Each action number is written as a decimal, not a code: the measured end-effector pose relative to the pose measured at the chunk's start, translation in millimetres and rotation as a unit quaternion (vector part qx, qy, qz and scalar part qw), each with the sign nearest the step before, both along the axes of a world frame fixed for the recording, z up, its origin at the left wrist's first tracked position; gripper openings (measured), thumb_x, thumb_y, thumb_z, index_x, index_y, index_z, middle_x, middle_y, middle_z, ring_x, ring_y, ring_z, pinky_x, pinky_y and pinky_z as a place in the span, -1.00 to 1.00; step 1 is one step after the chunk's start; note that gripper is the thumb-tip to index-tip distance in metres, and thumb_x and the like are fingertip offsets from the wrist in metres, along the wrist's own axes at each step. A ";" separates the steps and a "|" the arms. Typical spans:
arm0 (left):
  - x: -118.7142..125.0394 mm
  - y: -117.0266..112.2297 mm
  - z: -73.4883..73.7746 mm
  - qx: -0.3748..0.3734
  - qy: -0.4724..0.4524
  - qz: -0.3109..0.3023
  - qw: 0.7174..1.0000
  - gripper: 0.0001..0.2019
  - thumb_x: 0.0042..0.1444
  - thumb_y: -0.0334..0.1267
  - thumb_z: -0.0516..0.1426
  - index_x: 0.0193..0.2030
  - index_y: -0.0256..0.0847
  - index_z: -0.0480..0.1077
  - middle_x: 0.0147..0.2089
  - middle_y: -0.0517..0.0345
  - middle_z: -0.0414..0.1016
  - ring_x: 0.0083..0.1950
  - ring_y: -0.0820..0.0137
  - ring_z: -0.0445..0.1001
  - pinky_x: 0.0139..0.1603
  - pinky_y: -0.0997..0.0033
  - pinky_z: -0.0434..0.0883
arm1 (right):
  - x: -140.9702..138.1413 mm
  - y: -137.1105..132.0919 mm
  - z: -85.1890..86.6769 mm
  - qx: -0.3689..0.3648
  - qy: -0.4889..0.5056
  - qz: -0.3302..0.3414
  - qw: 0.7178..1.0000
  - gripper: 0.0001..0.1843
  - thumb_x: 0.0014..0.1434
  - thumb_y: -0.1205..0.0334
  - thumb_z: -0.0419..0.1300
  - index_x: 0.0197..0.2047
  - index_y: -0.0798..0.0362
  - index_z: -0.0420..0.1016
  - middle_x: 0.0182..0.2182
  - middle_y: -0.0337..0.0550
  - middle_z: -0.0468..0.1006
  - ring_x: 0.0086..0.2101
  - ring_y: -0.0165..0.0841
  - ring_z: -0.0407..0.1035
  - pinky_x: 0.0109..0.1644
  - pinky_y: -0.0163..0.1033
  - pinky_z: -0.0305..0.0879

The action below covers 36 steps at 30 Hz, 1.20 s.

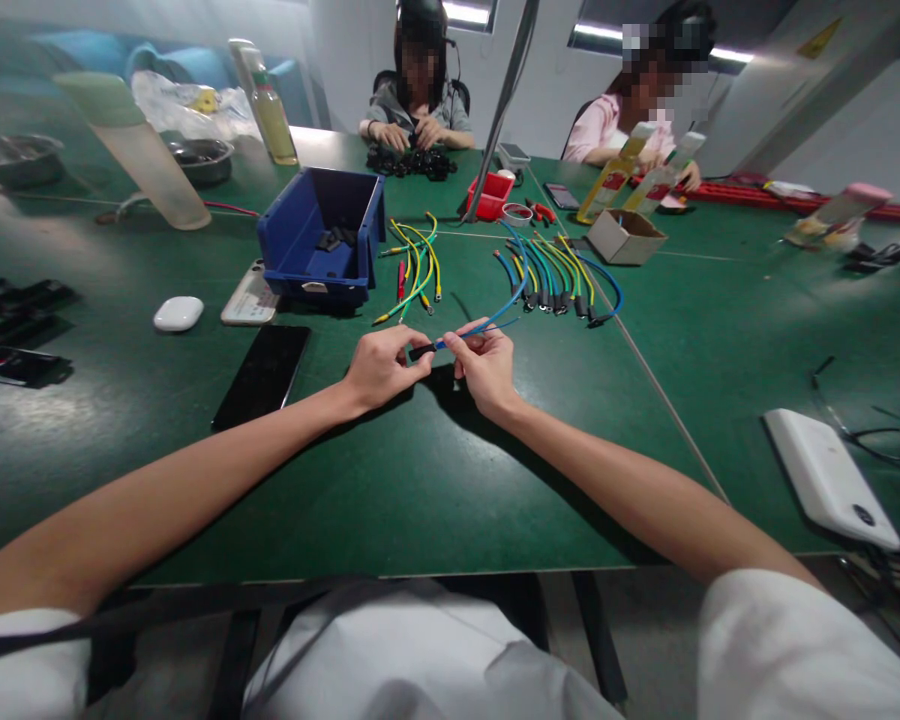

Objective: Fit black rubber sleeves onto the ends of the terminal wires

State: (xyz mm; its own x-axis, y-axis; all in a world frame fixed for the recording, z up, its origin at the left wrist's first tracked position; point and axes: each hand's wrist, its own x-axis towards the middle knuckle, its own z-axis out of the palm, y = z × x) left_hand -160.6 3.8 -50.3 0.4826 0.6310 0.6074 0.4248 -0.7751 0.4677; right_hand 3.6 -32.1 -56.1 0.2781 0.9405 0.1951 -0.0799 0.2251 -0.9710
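Between my hands, above the green table (450, 480), is a blue wire (522, 280) with a black sleeve (421, 352) at its end. My left hand (385, 368) pinches the black sleeve between thumb and fingers. Just right of it, my right hand (486, 370) closes on the blue wire, whose length curves up and away. Beyond my left hand lie loose yellow-green wires (420, 262) with metal lugs and a thin red tool (401, 281). A row of blue and yellow-green wires (555, 275), several with black sleeves, lies past my right hand.
A blue bin (322, 240) with small dark pieces stands left, near a black phone (264, 378) and white earbud case (178, 313). A cardboard box (625, 237), red container (490, 196) and bottles (615, 175) stand farther back. A white power bank (832, 478) lies right. Two people sit opposite.
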 end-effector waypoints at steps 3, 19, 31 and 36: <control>-0.3 0.2 -1.4 0.007 0.005 0.003 1.000 -0.87 0.10 -0.25 0.17 -0.28 -0.26 0.48 -0.40 0.17 0.52 -0.51 0.50 0.35 -0.40 0.46 0.30 | 0.2 -0.1 -0.9 -0.002 -0.002 0.002 1.000 -0.66 -0.01 0.03 0.37 -0.35 0.02 0.32 -0.63 -0.37 0.46 -0.74 -0.55 0.17 -0.71 -0.41 0.03; -0.5 1.6 -9.2 0.070 -0.002 -0.004 0.998 -0.87 0.12 -0.28 0.17 -0.24 -0.28 0.49 -0.39 0.17 0.52 -0.53 0.53 0.33 -0.44 0.50 0.29 | 0.8 -0.6 -0.2 -0.005 -0.017 0.006 1.000 -0.66 -0.01 0.03 0.37 -0.35 0.03 0.33 -0.66 -0.41 0.43 -0.75 -0.56 0.18 -0.70 -0.42 0.05; -0.4 2.2 -9.3 0.081 -0.002 -0.011 0.997 -0.88 0.12 -0.30 0.17 -0.24 -0.29 0.49 -0.38 0.15 0.52 -0.53 0.53 0.33 -0.44 0.50 0.29 | 1.0 -0.2 -1.2 -0.001 -0.015 0.016 1.000 -0.67 -0.01 0.05 0.37 -0.37 0.03 0.34 -0.71 -0.44 0.36 -0.75 -0.56 0.18 -0.70 -0.42 0.03; -0.7 2.5 -10.4 0.077 -0.001 -0.009 0.997 -0.87 0.13 -0.30 0.16 -0.23 -0.29 0.49 -0.37 0.14 0.53 -0.53 0.53 0.33 -0.44 0.50 0.30 | 1.3 0.1 -1.4 -0.002 -0.018 0.017 1.000 -0.68 0.00 0.06 0.37 -0.37 0.03 0.34 -0.71 -0.43 0.36 -0.75 -0.55 0.18 -0.70 -0.42 0.04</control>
State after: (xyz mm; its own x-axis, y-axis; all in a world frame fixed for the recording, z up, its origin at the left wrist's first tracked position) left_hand -161.3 6.3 -60.7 0.4920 0.5211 0.6974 0.4098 -0.8454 0.3425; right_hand 4.9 -32.1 -57.5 0.2394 0.9498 0.2014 -0.0517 0.2196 -0.9742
